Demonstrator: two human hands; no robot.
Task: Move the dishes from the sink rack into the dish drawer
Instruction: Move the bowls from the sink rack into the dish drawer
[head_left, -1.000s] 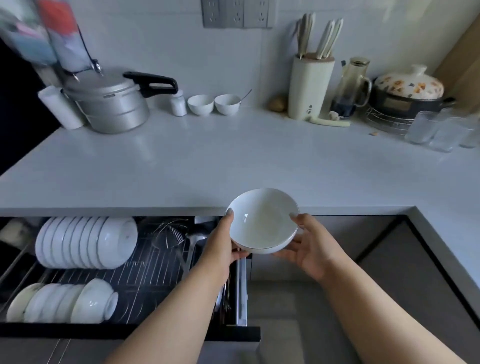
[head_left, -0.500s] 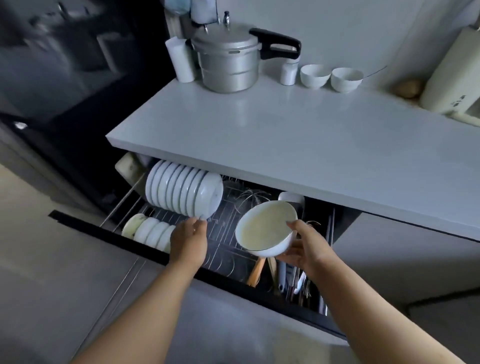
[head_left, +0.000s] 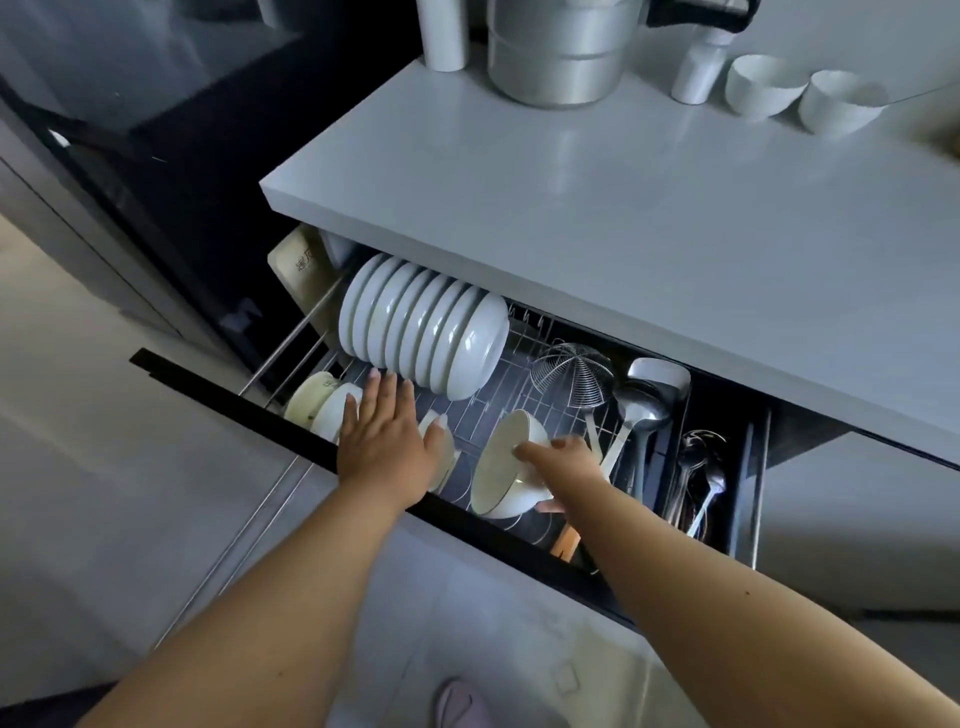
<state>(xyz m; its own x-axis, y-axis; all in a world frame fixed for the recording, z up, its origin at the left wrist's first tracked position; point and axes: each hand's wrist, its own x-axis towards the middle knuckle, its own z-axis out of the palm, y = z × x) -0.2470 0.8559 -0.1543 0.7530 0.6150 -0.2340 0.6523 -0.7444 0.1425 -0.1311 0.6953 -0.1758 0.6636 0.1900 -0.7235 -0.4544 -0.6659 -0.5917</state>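
The dish drawer (head_left: 291, 431) is pulled out under the white counter. My right hand (head_left: 563, 465) grips a white bowl (head_left: 501, 467) on its edge, low over the wire rack (head_left: 467, 410) in the drawer's front row. My left hand (head_left: 387, 439) lies flat, fingers spread, on the front row of small bowls (head_left: 330, 410) and covers most of them. Behind stands a row of several white bowls (head_left: 426, 332) on edge. The sink rack is out of view.
A wire skimmer (head_left: 574, 379), ladles (head_left: 641, 405) and cutlery (head_left: 698, 478) fill the drawer's right side. On the counter (head_left: 623, 208) stand a pressure cooker (head_left: 558, 52), a white roll (head_left: 441, 34) and two small bowls (head_left: 795, 96). Grey floor lies to the left.
I bent down toward the drawer. My right hand lowered the bowl from counter height into the drawer and tipped it on edge. My left hand let go of it and settled on the front bowls.
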